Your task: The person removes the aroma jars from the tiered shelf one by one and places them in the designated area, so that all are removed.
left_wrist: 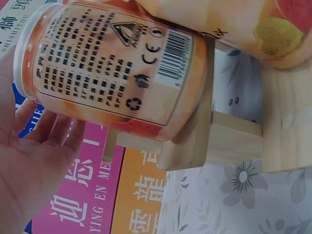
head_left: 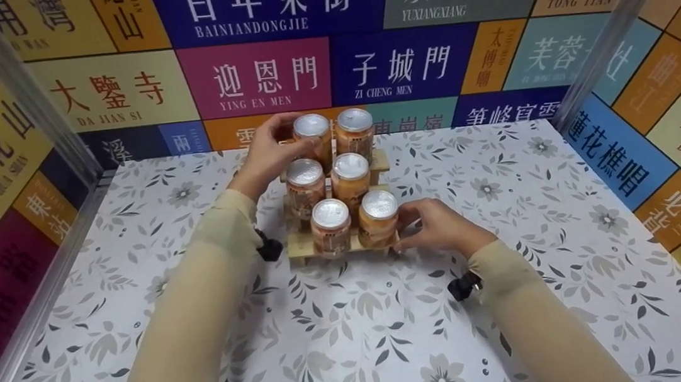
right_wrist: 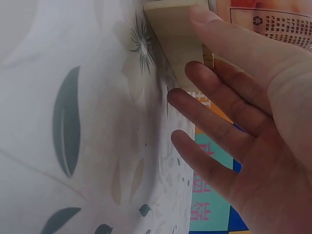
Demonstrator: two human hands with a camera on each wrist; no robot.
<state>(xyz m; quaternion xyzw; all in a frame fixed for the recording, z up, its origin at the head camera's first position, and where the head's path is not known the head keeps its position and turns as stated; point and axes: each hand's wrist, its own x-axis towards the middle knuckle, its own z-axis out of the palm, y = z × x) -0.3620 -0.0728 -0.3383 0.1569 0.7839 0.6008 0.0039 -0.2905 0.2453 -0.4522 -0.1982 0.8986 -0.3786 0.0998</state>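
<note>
Orange cans with silver lids stand in pairs on a three-step wooden rack [head_left: 301, 247]. My left hand [head_left: 267, 151] grips the back left can [head_left: 311, 125], thumb across its front and fingers behind. Up close in the left wrist view, that can [left_wrist: 112, 73] shows a printed label and barcode, with its base at the top step. My right hand [head_left: 440, 228] is beside the front right can [head_left: 378, 220], at the rack's lower right end. In the right wrist view its fingers [right_wrist: 217, 122] are spread and relaxed, and the thumb tip overlaps the rack's end [right_wrist: 175, 29].
The rack stands on a white tabletop [head_left: 355, 335] patterned with grey leaves and flowers. Behind it rises a wall of coloured sign panels [head_left: 259, 76], with more panels at both sides. Clear upright strips [head_left: 42, 96] mark the corners. Each wrist wears a black strap clip [head_left: 269, 246].
</note>
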